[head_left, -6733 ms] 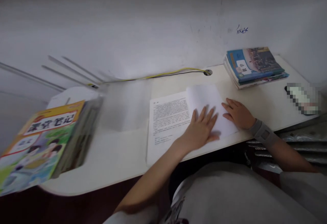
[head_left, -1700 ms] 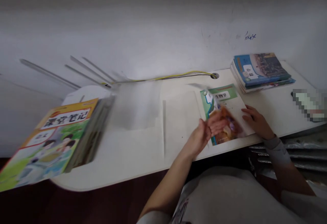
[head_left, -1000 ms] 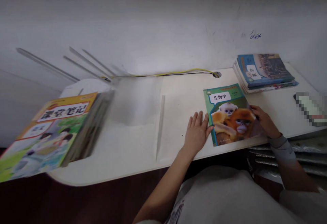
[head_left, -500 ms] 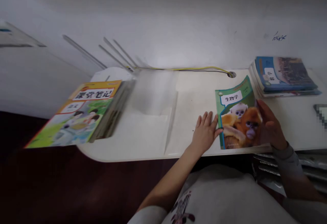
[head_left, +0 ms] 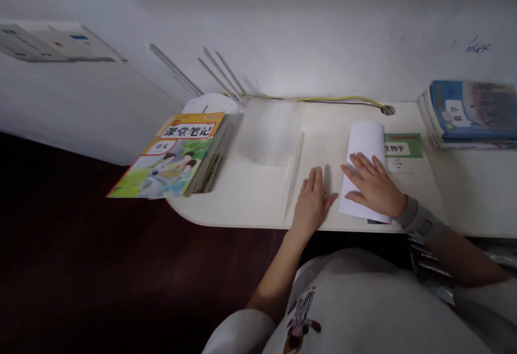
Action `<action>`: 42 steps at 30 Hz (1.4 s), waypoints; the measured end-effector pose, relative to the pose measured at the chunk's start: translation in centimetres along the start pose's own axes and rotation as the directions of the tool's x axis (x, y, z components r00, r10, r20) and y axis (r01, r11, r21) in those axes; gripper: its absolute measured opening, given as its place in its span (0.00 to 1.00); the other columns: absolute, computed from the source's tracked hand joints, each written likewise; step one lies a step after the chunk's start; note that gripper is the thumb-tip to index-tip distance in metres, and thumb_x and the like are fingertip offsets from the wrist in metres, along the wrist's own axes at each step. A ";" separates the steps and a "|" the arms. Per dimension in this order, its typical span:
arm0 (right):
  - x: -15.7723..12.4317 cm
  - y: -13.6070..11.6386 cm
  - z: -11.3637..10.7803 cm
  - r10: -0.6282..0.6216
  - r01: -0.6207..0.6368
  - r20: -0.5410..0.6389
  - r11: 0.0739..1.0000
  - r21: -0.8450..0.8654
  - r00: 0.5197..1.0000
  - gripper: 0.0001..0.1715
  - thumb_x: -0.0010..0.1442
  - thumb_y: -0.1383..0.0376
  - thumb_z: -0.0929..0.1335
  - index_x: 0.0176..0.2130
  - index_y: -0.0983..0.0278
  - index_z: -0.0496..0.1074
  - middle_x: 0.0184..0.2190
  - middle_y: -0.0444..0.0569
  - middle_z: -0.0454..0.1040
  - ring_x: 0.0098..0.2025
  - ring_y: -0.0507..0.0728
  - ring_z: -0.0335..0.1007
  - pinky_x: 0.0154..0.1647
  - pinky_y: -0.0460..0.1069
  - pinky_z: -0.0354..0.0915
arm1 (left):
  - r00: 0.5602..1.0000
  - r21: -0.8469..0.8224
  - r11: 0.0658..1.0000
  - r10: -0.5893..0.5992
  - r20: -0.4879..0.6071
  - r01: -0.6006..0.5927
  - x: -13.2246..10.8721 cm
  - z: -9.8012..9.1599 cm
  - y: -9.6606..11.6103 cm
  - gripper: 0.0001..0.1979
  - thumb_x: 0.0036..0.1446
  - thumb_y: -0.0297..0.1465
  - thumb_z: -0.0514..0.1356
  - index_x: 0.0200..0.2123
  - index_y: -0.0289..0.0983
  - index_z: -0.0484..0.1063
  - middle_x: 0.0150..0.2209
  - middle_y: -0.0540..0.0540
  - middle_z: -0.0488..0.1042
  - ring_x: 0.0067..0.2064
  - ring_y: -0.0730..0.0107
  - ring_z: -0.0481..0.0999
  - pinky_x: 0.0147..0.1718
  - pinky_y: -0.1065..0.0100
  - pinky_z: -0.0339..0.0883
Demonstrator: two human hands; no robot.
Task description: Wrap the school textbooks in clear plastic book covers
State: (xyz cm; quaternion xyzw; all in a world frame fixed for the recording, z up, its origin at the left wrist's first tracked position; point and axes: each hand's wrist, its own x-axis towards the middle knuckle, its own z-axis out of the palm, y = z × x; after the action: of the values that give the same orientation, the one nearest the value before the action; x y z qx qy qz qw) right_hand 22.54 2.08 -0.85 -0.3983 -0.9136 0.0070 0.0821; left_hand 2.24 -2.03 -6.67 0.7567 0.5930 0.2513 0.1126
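A textbook (head_left: 407, 166) with a green band across its title page lies on the white desk near the front edge. Its cover (head_left: 365, 138) is turned over to the left, white inside up, and a small coloured bit shows under its lower edge. My right hand (head_left: 374, 184), with a grey band on the wrist, rests on this white cover, fingers spread. Left of the book, my left hand (head_left: 311, 203) is held low over the desk, thumb apart from the fingers. It holds nothing, and whether it touches the desk I cannot tell.
A stack of books (head_left: 472, 109) with a blue cover stands at the right. At the left, a pile topped by a yellow and green workbook (head_left: 169, 154) overhangs the desk edge. White antennas (head_left: 220, 76) and a yellow cable (head_left: 339, 97) run behind. A socket panel (head_left: 56, 41) is on the wall.
The textbook's cover, with its monkey picture, has been turned over to the left. My right hand moved from the book's right side onto the cover. My left hand no longer touches the book.
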 end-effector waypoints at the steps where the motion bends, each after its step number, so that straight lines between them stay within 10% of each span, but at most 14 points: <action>1: 0.5 -0.5 0.2 0.009 -0.009 0.007 1.000 -0.029 1.000 0.35 0.61 0.55 0.66 0.62 0.66 0.58 0.66 0.64 0.52 0.68 0.69 0.44 0.64 0.67 0.43 | 1.000 -0.030 1.000 0.003 -0.016 -0.004 -0.1 0.0 -0.2 0.39 0.63 0.38 0.54 0.67 0.33 0.34 0.65 0.27 0.52 0.67 0.50 0.50 0.60 0.46 0.55; 13: 2.2 -2.5 1.5 0.016 -0.014 0.021 0.995 -0.103 1.000 0.32 0.61 0.57 0.65 0.61 0.68 0.61 0.63 0.65 0.57 0.65 0.69 0.49 0.63 0.67 0.46 | 0.992 -0.221 0.969 -0.124 -0.030 0.114 -0.7 0.4 -0.6 0.35 0.63 0.26 0.48 0.68 0.39 0.33 0.63 0.32 0.59 0.60 0.53 0.66 0.52 0.49 0.67; 20: 2.7 -3.4 2.3 -0.022 0.021 0.026 0.998 0.051 0.999 0.27 0.64 0.68 0.57 0.62 0.70 0.58 0.62 0.60 0.61 0.65 0.63 0.52 0.64 0.61 0.49 | 0.997 -0.048 0.996 0.070 -0.023 -0.071 -0.7 -0.1 0.4 0.37 0.62 0.31 0.52 0.67 0.32 0.34 0.65 0.28 0.54 0.65 0.50 0.55 0.59 0.45 0.56; 28: 7.8 5.2 -0.3 0.240 -0.234 -0.147 0.971 0.058 0.960 0.30 0.62 0.58 0.61 0.60 0.70 0.60 0.63 0.66 0.57 0.64 0.71 0.49 0.59 0.67 0.50 | 0.998 -0.013 0.998 0.059 -0.017 -0.059 -0.9 -0.1 0.4 0.34 0.62 0.28 0.50 0.67 0.31 0.36 0.64 0.28 0.56 0.64 0.51 0.58 0.59 0.48 0.58; 31: 9.2 7.6 0.3 0.316 -0.311 -0.044 0.946 0.094 0.948 0.33 0.59 0.56 0.64 0.59 0.70 0.61 0.58 0.65 0.63 0.59 0.69 0.57 0.55 0.63 0.57 | 0.998 0.012 0.998 0.057 -0.015 -0.057 -0.9 0.0 0.6 0.35 0.61 0.25 0.49 0.67 0.32 0.35 0.64 0.29 0.56 0.65 0.52 0.57 0.59 0.47 0.57; 42: 9.2 6.0 1.6 0.360 -0.361 -0.047 0.932 -0.013 0.932 0.23 0.55 0.59 0.67 0.48 0.67 0.70 0.54 0.62 0.65 0.54 0.67 0.59 0.53 0.60 0.56 | 0.999 0.099 0.995 0.034 0.005 -0.034 -0.7 0.3 1.1 0.32 0.64 0.30 0.48 0.67 0.31 0.35 0.64 0.28 0.55 0.67 0.54 0.51 0.61 0.49 0.54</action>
State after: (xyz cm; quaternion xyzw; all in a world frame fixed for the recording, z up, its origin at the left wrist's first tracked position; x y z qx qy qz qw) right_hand 20.46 12.95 -1.52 -0.5602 -0.8229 0.0035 0.0950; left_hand 3.21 -2.96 -6.61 0.7717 0.5916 0.2221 0.0718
